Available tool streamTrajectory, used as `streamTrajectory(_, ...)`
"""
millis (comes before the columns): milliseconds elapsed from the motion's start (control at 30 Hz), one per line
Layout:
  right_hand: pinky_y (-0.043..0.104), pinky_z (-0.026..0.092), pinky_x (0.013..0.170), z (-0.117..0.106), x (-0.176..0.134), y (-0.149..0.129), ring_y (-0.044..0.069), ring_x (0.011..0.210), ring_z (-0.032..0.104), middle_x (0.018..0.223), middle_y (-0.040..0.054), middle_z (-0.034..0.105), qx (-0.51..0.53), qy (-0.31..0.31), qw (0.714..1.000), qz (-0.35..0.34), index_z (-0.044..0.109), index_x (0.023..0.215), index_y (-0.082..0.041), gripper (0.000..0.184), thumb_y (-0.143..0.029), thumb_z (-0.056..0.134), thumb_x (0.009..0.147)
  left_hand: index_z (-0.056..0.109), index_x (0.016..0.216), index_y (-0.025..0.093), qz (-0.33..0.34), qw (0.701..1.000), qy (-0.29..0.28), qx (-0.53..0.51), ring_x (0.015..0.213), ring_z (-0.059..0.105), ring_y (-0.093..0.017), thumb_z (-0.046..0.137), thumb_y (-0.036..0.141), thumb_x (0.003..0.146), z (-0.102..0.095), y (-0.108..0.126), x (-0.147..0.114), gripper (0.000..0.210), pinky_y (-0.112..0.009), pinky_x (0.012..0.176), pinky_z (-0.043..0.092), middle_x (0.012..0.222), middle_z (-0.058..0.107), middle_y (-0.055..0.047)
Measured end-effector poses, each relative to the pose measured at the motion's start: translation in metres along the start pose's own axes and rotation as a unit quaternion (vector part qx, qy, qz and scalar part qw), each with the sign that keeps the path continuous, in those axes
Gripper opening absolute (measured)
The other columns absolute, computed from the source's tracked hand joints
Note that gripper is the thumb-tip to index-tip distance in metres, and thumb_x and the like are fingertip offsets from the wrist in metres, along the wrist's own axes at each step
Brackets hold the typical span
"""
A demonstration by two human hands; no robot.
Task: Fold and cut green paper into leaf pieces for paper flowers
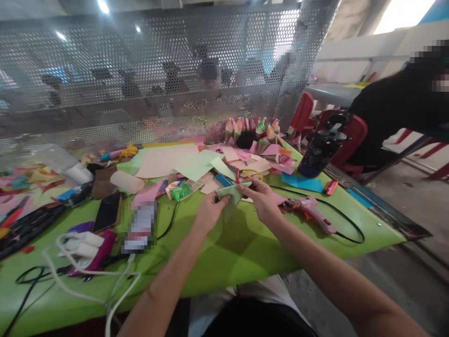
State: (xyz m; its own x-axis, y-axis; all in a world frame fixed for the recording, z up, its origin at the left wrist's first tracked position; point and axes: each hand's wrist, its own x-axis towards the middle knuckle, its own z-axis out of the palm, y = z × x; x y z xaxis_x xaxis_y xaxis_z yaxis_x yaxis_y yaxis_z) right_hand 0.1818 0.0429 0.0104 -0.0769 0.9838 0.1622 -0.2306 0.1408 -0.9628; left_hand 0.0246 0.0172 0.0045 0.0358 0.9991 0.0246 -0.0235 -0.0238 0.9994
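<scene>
A small piece of light green paper point(233, 191) is stretched between my two hands above the green table point(224, 262). My left hand point(213, 208) pinches its left end with thumb and fingers. At the opposite end, my right hand point(261, 199) grips the paper the same way. Just beyond the hands lie scissors with red and yellow handles point(252, 174) and a blue stick-like item point(223, 180). To the right of my right hand rests a pink glue gun point(310, 210), its black cord looping over the table.
Pale pink and green paper sheets point(168, 159) spread across the back, before a perforated metal screen point(157, 56). Several paper ice-cream cones point(236, 128) stand behind. A dark bottle point(321, 150) is at right, phones point(108, 210) and a power strip point(93, 255) at left. A person in black point(396, 103) is beyond.
</scene>
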Motion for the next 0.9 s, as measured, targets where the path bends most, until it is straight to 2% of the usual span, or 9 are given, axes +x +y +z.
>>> streamTrajectory(133,0.03,0.044,0.067,-0.011,0.006,-0.004,0.018,0.075,0.058,0.082,0.0019,0.069,-0.088,-0.081,0.993,-0.008,0.072,0.086,-0.022,0.032,-0.041,0.08,0.062,0.071,0.081,0.016,0.041,0.989,0.01,0.141,0.062,0.054,-0.014,0.066,0.035,0.074,-0.009,0.002,0.001,0.021,-0.025,0.059,0.041,0.069,0.066,0.0)
streamTrajectory(233,0.03,0.042,0.066,-0.015,0.009,-0.003,0.018,0.07,0.057,0.072,0.0005,0.068,-0.157,-0.13,0.979,-0.012,0.074,0.078,-0.021,0.027,-0.045,0.077,0.066,0.068,0.072,0.018,0.06,0.976,-0.001,0.21,0.058,0.048,-0.013,0.065,0.03,0.072,-0.014,0.006,0.001,0.013,-0.023,0.055,0.035,0.059,0.057,0.003)
streamTrajectory(300,0.029,0.039,0.062,-0.015,0.009,0.0,0.016,0.065,0.053,0.065,-0.0008,0.064,-0.169,-0.13,0.977,-0.017,0.073,0.071,-0.02,0.028,-0.047,0.076,0.065,0.068,0.072,0.019,0.059,0.978,-0.034,0.198,0.06,0.05,-0.013,0.065,0.032,0.073,-0.015,0.008,0.003,0.013,-0.023,0.057,0.037,0.061,0.058,0.003)
streamTrajectory(433,0.028,0.035,0.057,-0.015,0.009,0.002,0.014,0.058,0.047,0.06,-0.002,0.058,-0.14,-0.103,0.985,-0.001,0.07,0.067,-0.02,0.03,-0.049,0.075,0.065,0.069,0.082,0.018,0.038,0.993,-0.078,0.085,0.072,0.058,-0.017,0.066,0.037,0.072,-0.016,0.005,0.005,0.022,-0.026,0.068,0.045,0.076,0.067,0.0)
streamTrajectory(500,0.028,0.035,0.058,-0.014,0.008,0.0,0.014,0.059,0.047,0.061,-0.0017,0.06,-0.151,-0.114,0.982,-0.006,0.071,0.069,-0.02,0.028,-0.048,0.075,0.066,0.067,0.081,0.017,0.041,0.991,-0.067,0.108,0.069,0.055,-0.016,0.065,0.037,0.073,-0.017,0.001,0.003,0.023,-0.025,0.065,0.043,0.073,0.064,0.001)
streamTrajectory(600,0.028,0.038,0.061,-0.009,0.005,-0.003,0.015,0.064,0.052,0.069,-0.0002,0.065,-0.178,-0.135,0.974,-0.032,0.074,0.078,-0.021,0.025,-0.044,0.075,0.067,0.062,0.072,0.017,0.058,0.976,-0.049,0.204,0.062,0.046,-0.013,0.06,0.033,0.075,-0.02,-0.001,-0.002,0.016,-0.023,0.057,0.033,0.064,0.054,0.004)
streamTrajectory(667,0.029,0.038,0.061,-0.006,0.003,-0.003,0.016,0.065,0.053,0.069,0.0004,0.066,-0.184,-0.133,0.973,-0.043,0.074,0.076,-0.021,0.025,-0.045,0.075,0.068,0.057,0.066,0.018,0.064,0.966,-0.043,0.247,0.059,0.042,-0.012,0.059,0.03,0.074,-0.02,-0.001,-0.006,0.014,-0.023,0.055,0.029,0.06,0.048,0.005)
streamTrajectory(767,0.028,0.034,0.056,-0.003,0.0,-0.002,0.014,0.058,0.049,0.061,-0.0008,0.061,-0.174,-0.114,0.978,-0.02,0.071,0.068,-0.02,0.028,-0.048,0.074,0.068,0.057,0.068,0.019,0.048,0.971,-0.041,0.229,0.06,0.043,-0.012,0.059,0.031,0.072,-0.018,0.002,-0.008,0.012,-0.023,0.055,0.03,0.061,0.048,0.005)
streamTrajectory(900,0.026,0.032,0.052,-0.003,-0.001,-0.002,0.012,0.054,0.044,0.06,-0.0018,0.058,-0.144,-0.11,0.983,0.03,0.07,0.073,-0.02,0.029,-0.048,0.073,0.067,0.063,0.079,0.019,0.029,0.981,-0.066,0.181,0.063,0.049,-0.013,0.062,0.031,0.07,-0.017,0.004,-0.008,0.014,-0.023,0.059,0.036,0.067,0.056,0.004)
